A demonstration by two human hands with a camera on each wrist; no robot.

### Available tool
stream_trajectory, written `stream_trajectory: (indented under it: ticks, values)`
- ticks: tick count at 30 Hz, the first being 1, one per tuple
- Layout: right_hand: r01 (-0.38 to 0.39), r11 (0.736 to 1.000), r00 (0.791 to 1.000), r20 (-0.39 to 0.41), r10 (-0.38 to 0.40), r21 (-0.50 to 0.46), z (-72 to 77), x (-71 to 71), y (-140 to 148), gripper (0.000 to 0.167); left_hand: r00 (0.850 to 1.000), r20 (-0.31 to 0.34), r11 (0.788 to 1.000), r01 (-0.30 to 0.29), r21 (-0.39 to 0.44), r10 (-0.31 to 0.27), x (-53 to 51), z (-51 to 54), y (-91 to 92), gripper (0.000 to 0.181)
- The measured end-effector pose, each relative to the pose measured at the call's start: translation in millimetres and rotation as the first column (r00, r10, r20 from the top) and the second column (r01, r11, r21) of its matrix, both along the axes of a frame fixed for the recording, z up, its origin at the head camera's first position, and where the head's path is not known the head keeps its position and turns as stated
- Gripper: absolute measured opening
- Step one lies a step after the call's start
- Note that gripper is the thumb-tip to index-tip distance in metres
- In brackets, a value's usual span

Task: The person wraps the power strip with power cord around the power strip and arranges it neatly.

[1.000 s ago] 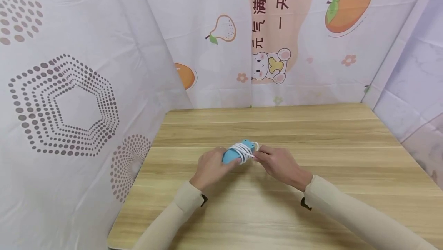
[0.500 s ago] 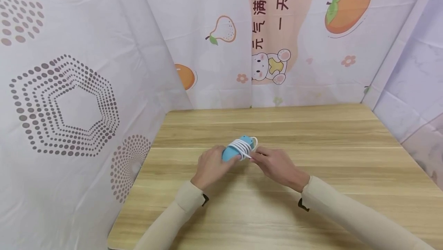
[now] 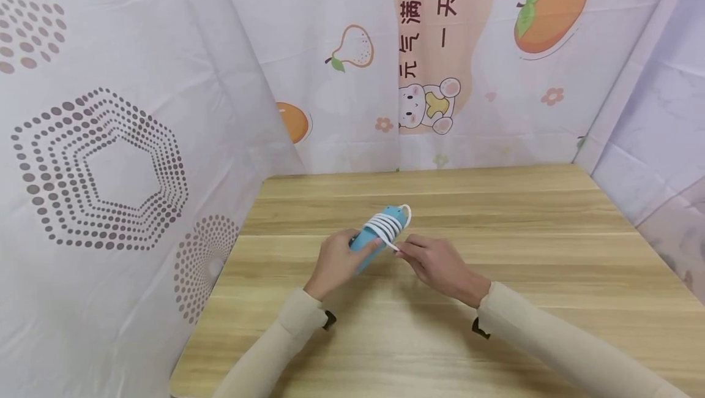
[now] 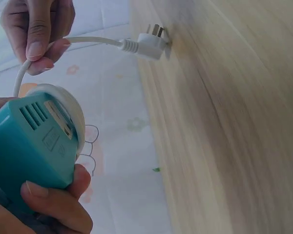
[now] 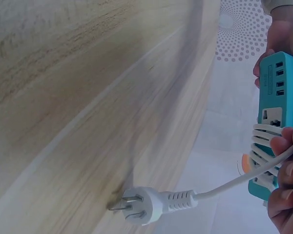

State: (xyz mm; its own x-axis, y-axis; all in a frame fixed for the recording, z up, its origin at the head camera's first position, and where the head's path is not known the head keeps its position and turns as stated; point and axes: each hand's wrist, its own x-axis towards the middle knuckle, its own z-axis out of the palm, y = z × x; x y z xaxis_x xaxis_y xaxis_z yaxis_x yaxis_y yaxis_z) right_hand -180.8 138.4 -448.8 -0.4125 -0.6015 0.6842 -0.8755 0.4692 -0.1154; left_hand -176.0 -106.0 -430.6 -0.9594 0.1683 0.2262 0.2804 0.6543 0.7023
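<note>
A blue power strip (image 3: 361, 241) is held tilted above the table by my left hand (image 3: 336, 263), which grips its near end. White cord (image 3: 382, 226) winds around the strip in several turns and makes a small loop at the far end. My right hand (image 3: 440, 268) pinches the cord just right of the strip. In the right wrist view, the strip's face shows a row of USB ports (image 5: 280, 78) and a socket (image 5: 272, 116). The three-pin plug (image 5: 145, 205) dangles from the pinched cord close to the tabletop; the left wrist view shows its pins too.
The wood-grain table (image 3: 496, 214) stretches beneath both hands. Printed white curtains stand behind it (image 3: 330, 141) and along its left side (image 3: 220, 159); a pale curtain (image 3: 655, 122) borders the right.
The far end of the power strip has risen and tilted up, showing more of its body below the turns. My right hand has shifted slightly left, with the cord still pinched.
</note>
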Motion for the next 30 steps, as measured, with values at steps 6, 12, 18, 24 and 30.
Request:
stream_trajectory:
  ticks: [6,12,18,24,30]
  values:
    - [0.000,1.000,0.999,0.032,0.001,-0.015,2.6,0.7,-0.2,0.009,0.998,0.052,0.996,0.039,0.079,-0.043,-0.2,1.2,0.4,0.063]
    - [-0.017,0.999,0.997,0.075,0.021,-0.050,1.9,0.9,-0.7,0.005,0.990,0.111,0.982,0.061,0.179,-0.082,1.5,4.1,1.1,0.063]
    - [-0.012,1.000,0.988,0.154,0.016,-0.024,-5.7,2.1,-0.8,0.005,0.967,0.209,0.936,0.063,0.345,-0.142,2.3,7.1,-0.6,0.061]
    - [-0.008,1.000,0.985,0.172,0.006,0.011,-11.1,0.4,-0.4,0.004,0.935,0.232,0.882,0.142,0.449,-0.268,4.4,10.2,-2.6,0.055]
    - [-0.021,0.998,0.987,0.163,0.011,0.055,-11.3,-1.3,-1.3,0.010,0.895,0.243,0.838,0.213,0.503,-0.373,5.4,9.0,-5.7,0.051]
